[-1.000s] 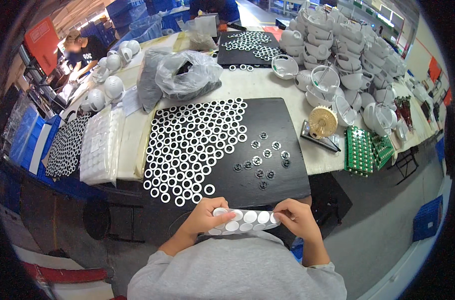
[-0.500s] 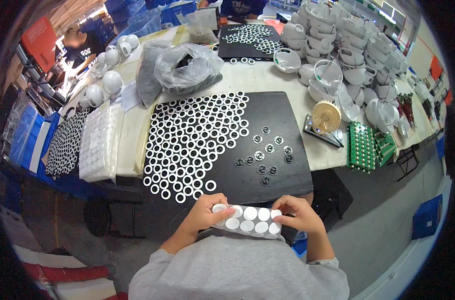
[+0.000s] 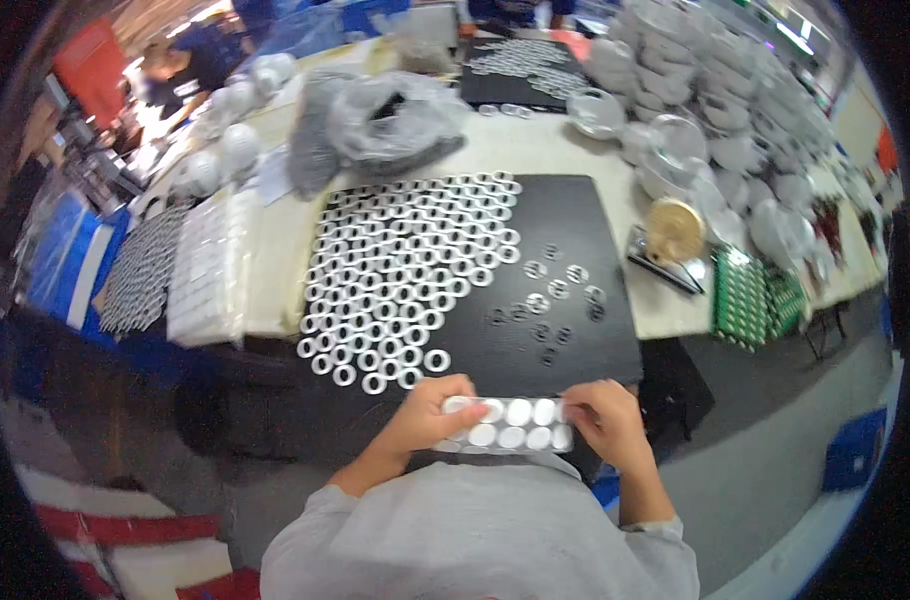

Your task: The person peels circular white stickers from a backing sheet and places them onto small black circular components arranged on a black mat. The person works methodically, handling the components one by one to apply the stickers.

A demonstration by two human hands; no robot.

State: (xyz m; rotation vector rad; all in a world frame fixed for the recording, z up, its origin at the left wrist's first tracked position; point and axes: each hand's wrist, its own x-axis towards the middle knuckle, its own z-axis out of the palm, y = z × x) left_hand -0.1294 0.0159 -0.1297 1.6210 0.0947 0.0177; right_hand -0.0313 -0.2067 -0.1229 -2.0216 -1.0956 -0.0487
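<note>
A small sheet of round white stickers [image 3: 510, 425] is held between both hands close to my chest. My left hand [image 3: 430, 412] grips its left end and my right hand [image 3: 605, 420] pinches its right end. Just beyond the hands lies a black mat [image 3: 575, 215] on the table. Its left half is covered with several rows of white rings [image 3: 405, 270]. A few clear rings [image 3: 550, 295] lie scattered on its right half.
A stack of white trays [image 3: 207, 270] and a board of small rings [image 3: 140, 270] sit left of the mat. Grey plastic bags [image 3: 375, 120] lie behind it. A tape roll [image 3: 675, 230], green blocks [image 3: 750, 295] and piles of clear domes [image 3: 715, 110] stand on the right.
The view has shifted slightly. My hands stay on the sticker sheet, the right fingers working at its right end.
</note>
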